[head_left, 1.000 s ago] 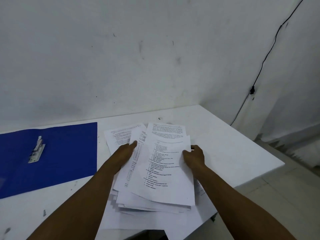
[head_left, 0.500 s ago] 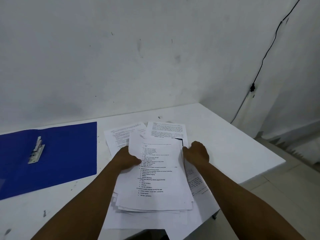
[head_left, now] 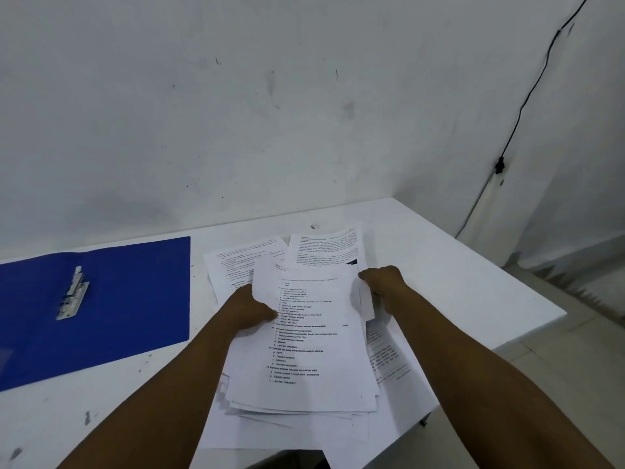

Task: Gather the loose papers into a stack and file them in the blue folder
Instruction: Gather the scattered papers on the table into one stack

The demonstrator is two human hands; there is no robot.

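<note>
Fingers (head_left: 367,276) curled on papers (head_left: 304,333), fingertips hidden underneath, print unreadable

Dim, even indoor light with a cool bluish cast falls on the white wall (head_left: 236,113), with no glare and only faint shadows. The view is soft and slightly blurred, and wide-angle distortion bends the table (head_left: 473,265) edges.

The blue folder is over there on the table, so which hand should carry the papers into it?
Probably the left hand. The blue folder lies open on its side of the table, close by. The right hand grips the papers at their far edge and would have to cross over.
</note>
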